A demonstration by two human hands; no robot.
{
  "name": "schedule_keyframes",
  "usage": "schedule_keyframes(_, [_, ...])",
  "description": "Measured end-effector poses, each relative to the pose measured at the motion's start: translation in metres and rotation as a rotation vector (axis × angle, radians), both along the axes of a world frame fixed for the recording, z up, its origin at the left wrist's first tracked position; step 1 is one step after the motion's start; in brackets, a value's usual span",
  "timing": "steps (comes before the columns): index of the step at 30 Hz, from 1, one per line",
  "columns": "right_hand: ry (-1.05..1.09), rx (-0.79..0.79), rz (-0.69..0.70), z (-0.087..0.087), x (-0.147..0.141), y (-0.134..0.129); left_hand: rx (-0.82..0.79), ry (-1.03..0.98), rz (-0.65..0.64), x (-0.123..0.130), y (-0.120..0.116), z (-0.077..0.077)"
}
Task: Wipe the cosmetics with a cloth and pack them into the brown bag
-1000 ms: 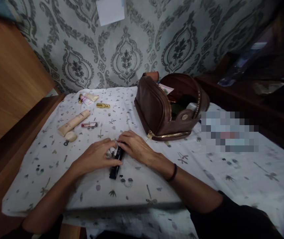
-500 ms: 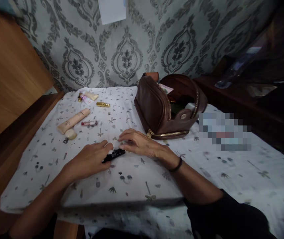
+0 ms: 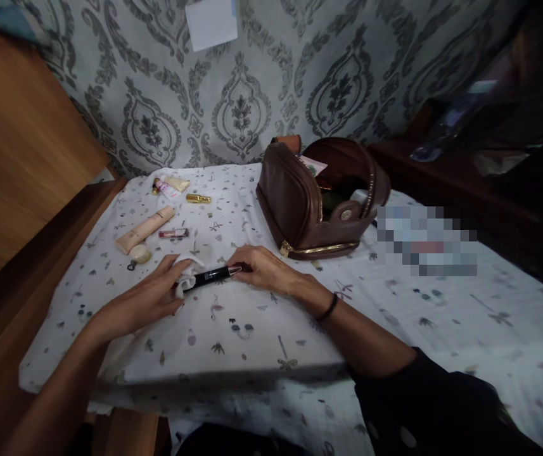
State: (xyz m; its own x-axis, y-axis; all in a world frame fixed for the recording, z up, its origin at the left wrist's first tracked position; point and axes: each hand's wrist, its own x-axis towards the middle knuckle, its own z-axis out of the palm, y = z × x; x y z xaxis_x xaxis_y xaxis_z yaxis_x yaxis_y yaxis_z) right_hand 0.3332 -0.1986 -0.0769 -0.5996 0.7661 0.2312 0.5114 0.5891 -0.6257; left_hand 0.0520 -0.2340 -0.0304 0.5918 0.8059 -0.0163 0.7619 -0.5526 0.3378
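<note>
A slim black tube (image 3: pixel 211 276) lies level between my two hands, above the patterned white cloth. My left hand (image 3: pixel 159 292) holds a crumpled white tissue (image 3: pixel 186 278) against the tube's left end. The fingertips of my right hand (image 3: pixel 261 267) pinch the tube's silvery right end. To the right, behind my right hand, a brown leather bag (image 3: pixel 294 202) stands unzipped, with items showing inside. A beige tube (image 3: pixel 146 229), a round cream-coloured item (image 3: pixel 140 254) and a small red-and-clear tube (image 3: pixel 174 234) lie beyond my left hand.
Farther back on the cloth (image 3: pixel 261 335) are a gold tube (image 3: pixel 199 199) and a few small tubes (image 3: pixel 176 184). A pixelated item (image 3: pixel 428 244) lies right of the bag. A wooden panel (image 3: pixel 28 126) stands at the left, and patterned wallpaper is behind.
My left hand has moved left, exposing the white tissue and more of the black tube. My right fingertips have closed on the tube's right end. The view has shifted slightly.
</note>
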Motion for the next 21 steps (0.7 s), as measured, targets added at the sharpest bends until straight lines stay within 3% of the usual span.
schedule_keyframes(7, [0.038, -0.055, -0.055, 0.002, 0.0, -0.002, 0.101, -0.048, 0.072, 0.002, -0.007, -0.003])
schedule_keyframes(13, [0.042, -0.067, -0.07, 0.001, -0.003, -0.003, 0.207, -0.164, 0.18, 0.041, -0.004, 0.006])
schedule_keyframes(17, [0.048, -0.016, -0.071, -0.004, -0.006, -0.002, 0.205, -0.111, 0.1, 0.078, -0.003, -0.008])
schedule_keyframes(21, [0.048, 0.032, -0.076, -0.007, -0.006, 0.0, 0.294, 0.031, 0.097, 0.086, 0.0, -0.027])
